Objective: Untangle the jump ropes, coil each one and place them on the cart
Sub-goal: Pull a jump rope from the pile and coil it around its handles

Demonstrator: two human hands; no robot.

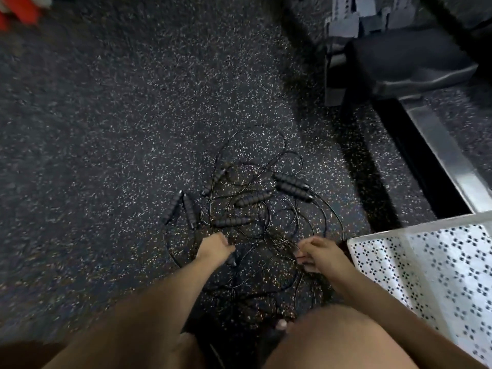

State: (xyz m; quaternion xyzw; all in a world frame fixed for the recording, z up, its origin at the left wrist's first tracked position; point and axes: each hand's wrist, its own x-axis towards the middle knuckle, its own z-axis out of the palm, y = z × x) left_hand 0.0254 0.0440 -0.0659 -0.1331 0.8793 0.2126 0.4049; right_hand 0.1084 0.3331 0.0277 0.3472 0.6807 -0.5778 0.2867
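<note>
A tangle of thin black jump ropes [255, 217] lies on the speckled rubber floor, with several black ribbed handles scattered through it: a pair at the left [182, 207], a pair at the right [292, 186]. My left hand [214, 247] is at the near left of the tangle, fingers curled around a handle. My right hand [316, 254] pinches thin strands at the near right. The white perforated cart [431, 267] stands just right of my right hand.
A black gym machine with a padded seat [404, 65] and a metal base rail [447, 161] stands at the right, behind the cart. Something red [18, 10] sits at the far left corner. My knees fill the bottom of the view.
</note>
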